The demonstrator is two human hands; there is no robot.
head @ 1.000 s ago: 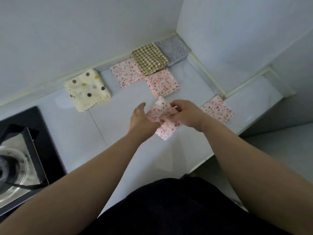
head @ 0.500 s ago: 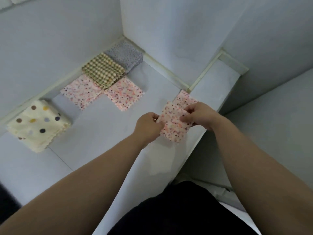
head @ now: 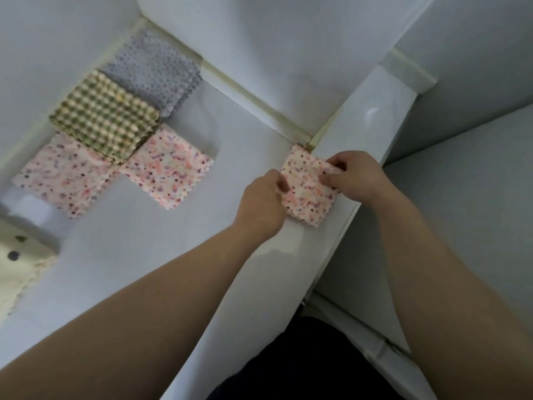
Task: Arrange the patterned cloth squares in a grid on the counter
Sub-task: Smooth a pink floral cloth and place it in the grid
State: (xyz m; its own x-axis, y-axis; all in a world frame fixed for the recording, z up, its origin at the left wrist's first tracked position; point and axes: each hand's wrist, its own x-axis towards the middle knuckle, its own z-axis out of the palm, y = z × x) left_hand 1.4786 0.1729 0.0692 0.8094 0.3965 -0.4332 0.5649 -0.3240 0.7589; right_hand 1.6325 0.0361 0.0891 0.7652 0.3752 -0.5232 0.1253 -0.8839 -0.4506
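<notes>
Hands meet on a pink speckled square [head: 307, 194] at the right centre of the frame, close to the front edge of the white counter [head: 173, 255]. My left hand [head: 264, 202] comes in from the lower left, fingers curled, and pinches the square's left edge between thumb and fingertips. My right hand [head: 356, 176] reaches in from the lower right and pinches the square's upper right side, its fingers bent over the cloth. The square's far corner points at the cream trim [head: 274, 118] along the foot of the white wall [head: 288, 53], and its near corner sits just short of the counter's edge. Whether the cloth lies flat or is lifted a little, I cannot tell. Well apart, in the upper left of the frame, a grey dotted pile [head: 153, 70] fills the corner. A green gingham pile [head: 105, 116] sits just below and left of it, touching it. Below the gingham lie two more pink speckled pieces, the left pink piece [head: 62, 174] partly under the gingham and the middle pink piece [head: 167, 168] touching its lower corner. A cream polka-dot cloth [head: 20, 269] is cut off by the left edge of the frame. Dark clothing [head: 288, 365] shows at the bottom centre, between my forearms.
</notes>
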